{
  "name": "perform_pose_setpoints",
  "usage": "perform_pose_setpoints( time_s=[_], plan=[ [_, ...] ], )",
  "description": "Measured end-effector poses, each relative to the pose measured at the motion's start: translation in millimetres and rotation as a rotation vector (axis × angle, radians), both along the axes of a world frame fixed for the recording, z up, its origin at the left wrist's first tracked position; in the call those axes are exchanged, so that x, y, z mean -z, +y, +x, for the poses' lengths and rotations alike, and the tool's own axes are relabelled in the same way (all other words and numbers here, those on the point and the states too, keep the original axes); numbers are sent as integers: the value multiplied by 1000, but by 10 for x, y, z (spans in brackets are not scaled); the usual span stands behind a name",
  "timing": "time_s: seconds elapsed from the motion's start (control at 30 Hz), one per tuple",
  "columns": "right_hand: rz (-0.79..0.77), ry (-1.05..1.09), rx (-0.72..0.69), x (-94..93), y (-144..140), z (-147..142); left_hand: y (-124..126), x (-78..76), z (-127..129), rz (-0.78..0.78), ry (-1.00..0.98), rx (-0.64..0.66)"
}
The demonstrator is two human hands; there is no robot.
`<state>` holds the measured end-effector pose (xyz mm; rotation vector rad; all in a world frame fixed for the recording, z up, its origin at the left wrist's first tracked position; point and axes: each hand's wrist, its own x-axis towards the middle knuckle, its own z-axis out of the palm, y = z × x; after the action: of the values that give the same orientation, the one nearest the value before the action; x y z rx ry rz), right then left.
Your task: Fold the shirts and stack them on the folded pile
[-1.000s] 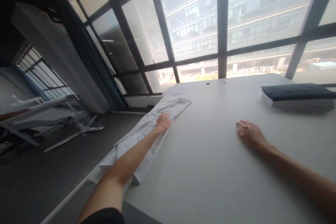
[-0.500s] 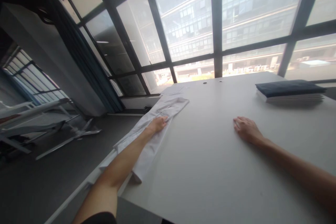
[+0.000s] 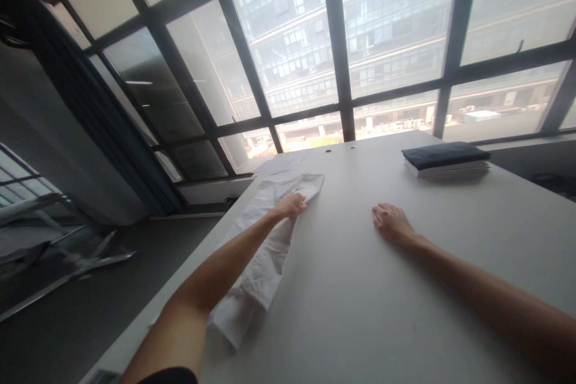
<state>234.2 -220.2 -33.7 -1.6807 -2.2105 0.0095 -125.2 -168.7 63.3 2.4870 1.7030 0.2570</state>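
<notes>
A white cloth [image 3: 270,264], crumpled and long, lies along the left side of the white table [image 3: 346,288]. My left hand [image 3: 291,206] is closed on its right edge, near the far end, and lifts the fabric there into folds. Part of the cloth is hidden under my left forearm. My right hand [image 3: 390,221] rests on the bare tabletop to the right, apart from the cloth, with its fingers loosely bent and nothing in them. Beyond it sits a stack of folded cloths [image 3: 445,159], dark blue on top and white below.
Flat white sheets [image 3: 281,165] lie at the table's far left corner. Two small dark round spots [image 3: 328,151] show near the far edge. Large framed windows [image 3: 288,48] stand behind the table. A dark curtain [image 3: 99,114] hangs at left, above grey floor.
My left hand has drawn the white cloth to the right, further onto the table, and its folds have shifted. The view has turned right. My right hand stays on the tabletop.
</notes>
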Motion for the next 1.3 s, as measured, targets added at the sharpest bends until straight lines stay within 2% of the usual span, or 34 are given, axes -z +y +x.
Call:
perform_pose_setpoints(
  time_s=[0.13,0.23,0.33,0.4,0.47,0.53,0.63,0.7,0.77,0.83,0.93,1.03,1.13,1.3],
  plan=[
    [10,39,-11,15,21,8,-8,349,840,-56,-6,51],
    [15,107,2,56,58,10,-15,525,1347,-49,-48,91],
    [45,217,16,75,88,17,-28,572,1636,-54,-85,154],
    [85,287,15,64,91,20,-38,534,1662,-54,-108,196],
    [130,325,-21,33,67,7,-34,457,1531,10,-145,197],
    [168,339,-93,-7,12,-36,-5,364,1245,131,-185,128],
    [191,371,-232,-58,-113,-186,47,275,601,195,-161,-63],
    [171,411,-322,-72,-185,-336,40,292,132,201,-136,-160],
    [107,502,-299,-79,-202,-495,-12,376,-272,202,-106,-242],
    [-41,671,-151,-105,-141,-629,-82,501,-552,190,-80,-263],
    [-363,1018,109,-205,53,-735,-154,688,-731,165,-56,-233],
    [-510,1184,201,-321,206,-746,-185,800,-745,123,-1,-197],
    [-513,1154,178,-353,202,-728,-249,835,-753,78,64,-177],
    [-493,1104,24,-264,81,-707,-479,842,-841,48,93,-188]
  ],
)
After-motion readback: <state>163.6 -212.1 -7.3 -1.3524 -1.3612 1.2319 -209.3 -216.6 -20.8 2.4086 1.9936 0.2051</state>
